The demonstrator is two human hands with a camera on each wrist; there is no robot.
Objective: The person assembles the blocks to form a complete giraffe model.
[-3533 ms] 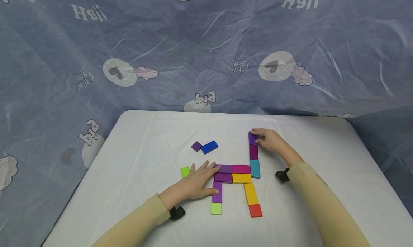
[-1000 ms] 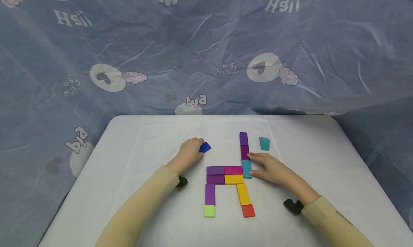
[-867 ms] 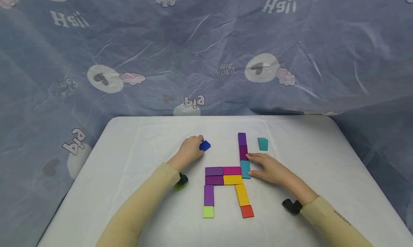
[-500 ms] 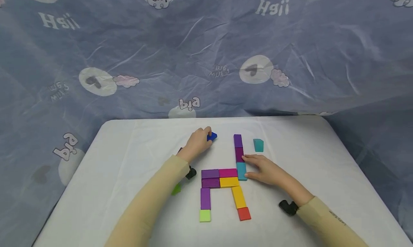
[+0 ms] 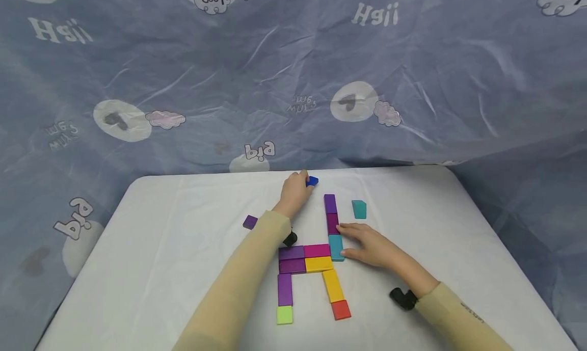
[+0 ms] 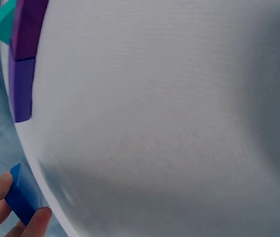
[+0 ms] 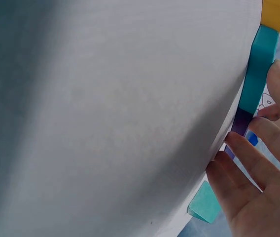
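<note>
My left hand [image 5: 293,193] pinches a blue block [image 5: 313,181] between thumb and fingers near the table's far edge; the left wrist view shows its slanted face [image 6: 24,195]. My right hand [image 5: 371,246] lies with extended fingers along the right side of a column. Its fingertips are at the dark magenta block [image 5: 332,223], and its thumb is at the teal block [image 5: 336,247]. A purple block [image 5: 330,204] tops this column. To the left, joined flat, are purple blocks [image 5: 292,266], a pink block [image 5: 317,250] and a yellow block [image 5: 318,264].
Two leg-like rows extend nearer: purple [image 5: 285,290] with lime [image 5: 284,315], and yellow [image 5: 332,285] with red [image 5: 341,309]. A loose teal piece [image 5: 359,209] lies right of the column, a small purple one [image 5: 249,222] beside the left sleeve. White cloth [image 5: 160,269] covers the table.
My left hand left the purple blocks, took the blue block and carried it toward the far edge. My right hand came down from the column's top to its lower blocks. The head view shifted.
</note>
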